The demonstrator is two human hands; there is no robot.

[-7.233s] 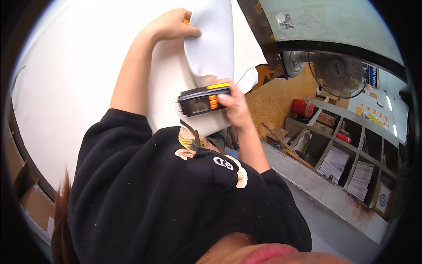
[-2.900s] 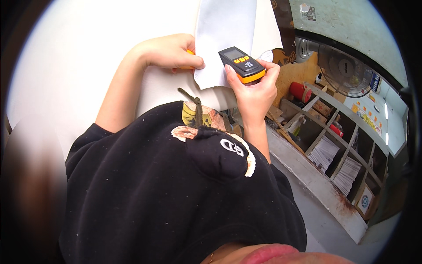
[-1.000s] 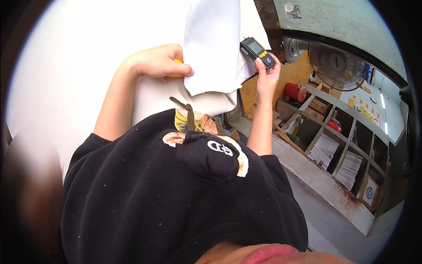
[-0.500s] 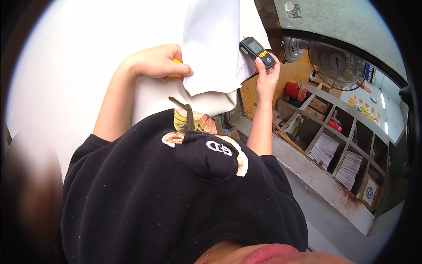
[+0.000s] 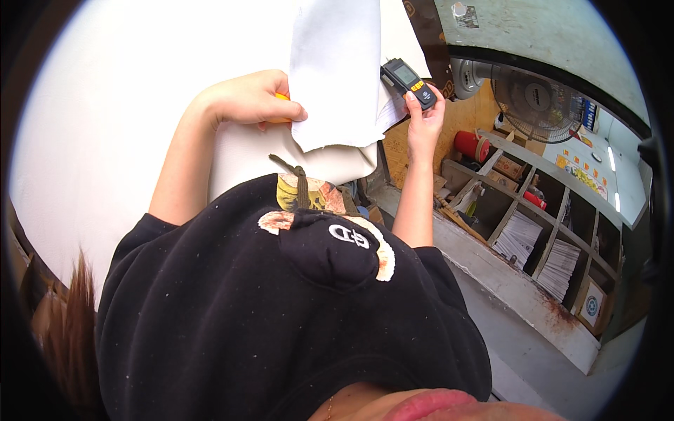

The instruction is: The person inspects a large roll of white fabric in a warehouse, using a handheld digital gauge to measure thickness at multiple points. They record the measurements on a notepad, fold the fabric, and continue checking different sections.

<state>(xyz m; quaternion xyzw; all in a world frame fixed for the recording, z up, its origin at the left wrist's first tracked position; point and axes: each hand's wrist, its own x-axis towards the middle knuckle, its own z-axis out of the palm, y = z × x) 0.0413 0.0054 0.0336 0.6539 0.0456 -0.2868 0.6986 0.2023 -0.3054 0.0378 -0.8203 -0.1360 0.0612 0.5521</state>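
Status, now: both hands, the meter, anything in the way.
Left hand gripping left edge of white sheet, orange item partly hidden there. Right hand holding black meter by sheet's right edge. Nothing over its screen.

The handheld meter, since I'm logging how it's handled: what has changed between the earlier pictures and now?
The handheld meter in the right hand went from sideways near the chest to farther away and rightward, beside the white flap, its pin end turned away. The left hand came nearer the body. It still grips the flap's left edge and an orange object.
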